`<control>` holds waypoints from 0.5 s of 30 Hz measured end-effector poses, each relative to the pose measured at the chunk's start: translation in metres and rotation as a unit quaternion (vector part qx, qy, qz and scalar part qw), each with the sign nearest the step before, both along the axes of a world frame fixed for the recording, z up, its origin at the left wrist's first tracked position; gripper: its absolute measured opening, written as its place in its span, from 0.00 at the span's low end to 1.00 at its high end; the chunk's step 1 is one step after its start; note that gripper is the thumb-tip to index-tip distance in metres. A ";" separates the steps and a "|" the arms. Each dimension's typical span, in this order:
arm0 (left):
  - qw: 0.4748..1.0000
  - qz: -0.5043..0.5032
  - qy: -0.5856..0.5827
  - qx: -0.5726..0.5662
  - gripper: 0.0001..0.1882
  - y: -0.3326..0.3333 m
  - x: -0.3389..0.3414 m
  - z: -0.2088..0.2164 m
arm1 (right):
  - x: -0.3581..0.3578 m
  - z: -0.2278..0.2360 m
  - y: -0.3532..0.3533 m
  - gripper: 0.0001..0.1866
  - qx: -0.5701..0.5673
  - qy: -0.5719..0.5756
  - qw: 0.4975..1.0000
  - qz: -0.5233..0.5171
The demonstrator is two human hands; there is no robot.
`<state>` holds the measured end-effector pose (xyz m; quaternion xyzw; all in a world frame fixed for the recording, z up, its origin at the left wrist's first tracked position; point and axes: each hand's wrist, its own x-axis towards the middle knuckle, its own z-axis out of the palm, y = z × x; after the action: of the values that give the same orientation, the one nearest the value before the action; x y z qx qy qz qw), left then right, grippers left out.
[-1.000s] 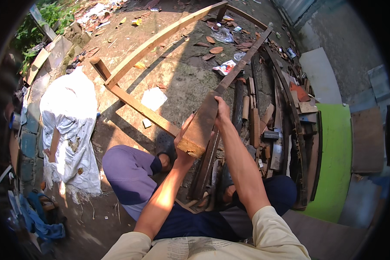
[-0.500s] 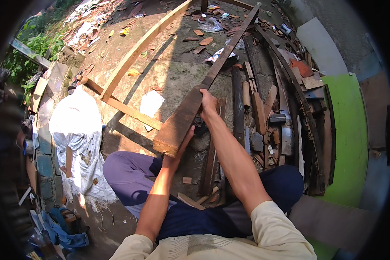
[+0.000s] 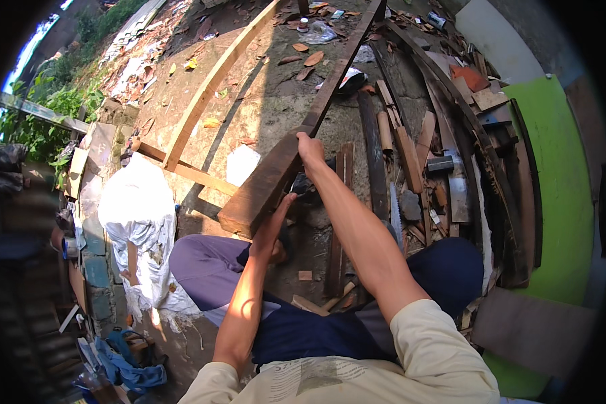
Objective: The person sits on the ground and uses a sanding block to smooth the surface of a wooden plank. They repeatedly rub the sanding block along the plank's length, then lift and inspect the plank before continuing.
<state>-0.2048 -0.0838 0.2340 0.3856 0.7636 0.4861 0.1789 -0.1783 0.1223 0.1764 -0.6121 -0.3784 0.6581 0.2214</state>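
Note:
Both my hands are on a long dark wooden beam (image 3: pixel 269 176) that runs from its thick near end, close to my knees, up to the far side. My right hand (image 3: pixel 311 153) grips the beam's right side about midway, its thumb on top. Lower down, my left hand (image 3: pixel 274 219) presses along the right side near the thick end; its fingers are partly hidden by the beam. A pale wooden bar (image 3: pixel 212 81) and a crossbar (image 3: pixel 202 176) stand to the left; the crossbar passes behind the beam's near end.
A white sheet (image 3: pixel 138 215) lies on the left, beside a block wall (image 3: pixel 95 259). Several wood offcuts and planks (image 3: pixel 407 158) cover the ground at right, with a toothed saw blade (image 3: pixel 396 215) among them. Beyond them leans a green panel (image 3: pixel 552 188). A small wood block (image 3: pixel 305 275) lies between my legs.
The beam's near end has shifted a little left and up in the view, both hands staying on it. The surroundings have shifted slightly as my head turned.

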 end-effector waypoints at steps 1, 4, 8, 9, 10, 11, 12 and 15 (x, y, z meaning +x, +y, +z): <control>1.000 0.021 -0.003 0.003 0.23 0.002 0.004 0.001 | 0.004 0.013 -0.004 0.35 -0.002 0.001 1.000 -0.005; 0.998 0.058 -0.009 0.015 0.24 0.011 0.014 0.004 | 0.010 0.022 -0.005 0.35 0.011 -0.014 1.000 -0.019; 0.999 0.053 -0.001 0.011 0.25 0.017 0.018 -0.002 | 0.009 -0.008 0.011 0.36 0.026 -0.025 0.999 -0.020; 0.998 0.055 0.000 0.006 0.24 0.017 0.017 -0.003 | 0.009 -0.011 0.012 0.36 0.019 -0.015 1.000 -0.015; 0.998 0.061 0.016 0.015 0.24 0.014 0.015 -0.005 | 0.007 -0.006 0.007 0.36 0.017 -0.020 1.000 -0.014; 0.997 0.068 0.031 0.024 0.24 0.012 0.013 -0.006 | 0.005 0.000 0.001 0.36 0.015 -0.025 1.000 -0.012; 0.996 0.074 0.046 0.034 0.24 0.010 0.011 -0.007 | 0.003 0.005 -0.004 0.35 0.013 -0.030 0.999 -0.010; 0.996 0.079 0.046 0.013 0.24 0.015 0.014 -0.007 | 0.002 -0.001 -0.001 0.34 0.037 -0.052 0.996 -0.054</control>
<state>-0.1912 -0.0693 0.2268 0.3486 0.7925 0.4903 0.0996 -0.1763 0.1212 0.1751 -0.6567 -0.3793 0.5981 0.2592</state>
